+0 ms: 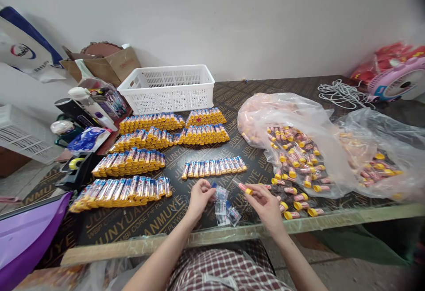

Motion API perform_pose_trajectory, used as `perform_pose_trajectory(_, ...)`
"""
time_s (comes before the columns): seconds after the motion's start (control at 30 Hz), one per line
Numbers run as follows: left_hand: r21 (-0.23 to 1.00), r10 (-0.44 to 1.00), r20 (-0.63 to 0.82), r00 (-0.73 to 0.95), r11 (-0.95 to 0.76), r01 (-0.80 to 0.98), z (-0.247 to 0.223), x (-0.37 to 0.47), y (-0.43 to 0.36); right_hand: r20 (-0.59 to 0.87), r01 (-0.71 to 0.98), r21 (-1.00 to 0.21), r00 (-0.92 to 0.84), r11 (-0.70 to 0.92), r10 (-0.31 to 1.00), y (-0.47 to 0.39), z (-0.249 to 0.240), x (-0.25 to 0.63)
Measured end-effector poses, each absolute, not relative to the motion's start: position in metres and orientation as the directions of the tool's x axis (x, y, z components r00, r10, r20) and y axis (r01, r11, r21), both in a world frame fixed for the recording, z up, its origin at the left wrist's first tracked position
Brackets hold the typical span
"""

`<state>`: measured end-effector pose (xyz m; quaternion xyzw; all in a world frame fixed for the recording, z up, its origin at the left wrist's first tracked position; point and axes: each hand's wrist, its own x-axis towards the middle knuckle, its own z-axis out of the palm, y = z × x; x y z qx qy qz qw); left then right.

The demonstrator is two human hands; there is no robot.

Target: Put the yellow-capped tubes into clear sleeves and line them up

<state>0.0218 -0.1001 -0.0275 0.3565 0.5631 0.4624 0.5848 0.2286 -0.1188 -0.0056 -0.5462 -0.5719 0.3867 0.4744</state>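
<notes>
Yellow-capped tube (245, 188) is held at its capped end by the fingertips of the right hand (266, 206), above the near part of the board. It lies between the hands, right hand nearer; long axis is slanted, cap toward the right fingers, clear end pointed away and toward the left-hand side. Left hand (198, 199) is curled beside the small film packets (222, 207), fingertips at a blue-printed corner; pinched or merely touched cannot be told. Materials, largest down: dark board (229, 94) is smooth and printed with pale repeated lettering, its near edge taped. Plastic bags (317, 149) on the right are thin, crumpled, translucent; pink-and-yellow tubes are seen inside, with loose tubes (300, 197) spilled at the mouth. White basket (169, 98) is rigid, rectangular, perforated with slots. Tube stacks (119, 189) on the left are built from slim cylinders, blue at one end, yellow at the other. A single row (214, 167) is lined up beyond the left hand, cylinders side by side. Film packets are flat, glossy, clear with blue print, overlapped in a loose pile. Held tube is slim, with a pink label; label text is too small to read.
</notes>
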Motion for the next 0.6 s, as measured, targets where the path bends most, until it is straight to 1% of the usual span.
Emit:
perform_pose_trajectory(0.03, 0.909, 0.93, -0.363, -0.06, 0.34, -0.24, -0.025, 0.022, -0.097, 0.134, 0.241, -0.963, 0.05, 0.118, 0.99, -0.121, -0.003, 0.225)
perform_pose_trajectory(0.1, 0.859, 0.917, -0.396, -0.052, 0.35, -0.374, -0.02, 0.021, -0.093, 0.159, 0.217, -0.966, 0.058, 0.143, 0.986, -0.125, -0.001, 0.22)
perform_pose_trajectory(0.23, 0.756, 0.878, -0.478, -0.029, 0.394, -0.522, -0.015, 0.022, -0.089, 0.196, 0.217, -0.959, 0.046, 0.182, 0.98, -0.132, -0.001, 0.211)
perform_pose_trajectory(0.33, 0.716, 0.845, -0.531, -0.06, 0.409, -0.566, -0.016, 0.022, -0.088, 0.234, 0.256, -0.942, 0.046, 0.215, 0.971, -0.136, -0.002, 0.209)
perform_pose_trajectory(0.5, 0.737, 0.828, -0.54, -0.148, 0.381, -0.558, -0.017, 0.023, -0.088, 0.323, 0.334, -0.897, 0.05, 0.289, 0.945, -0.14, -0.005, 0.208)
perform_pose_trajectory(0.6, 0.738, 0.828, -0.536, -0.166, 0.364, -0.568, -0.018, 0.023, -0.088, 0.362, 0.367, -0.872, 0.042, 0.323, 0.931, -0.141, -0.005, 0.207)
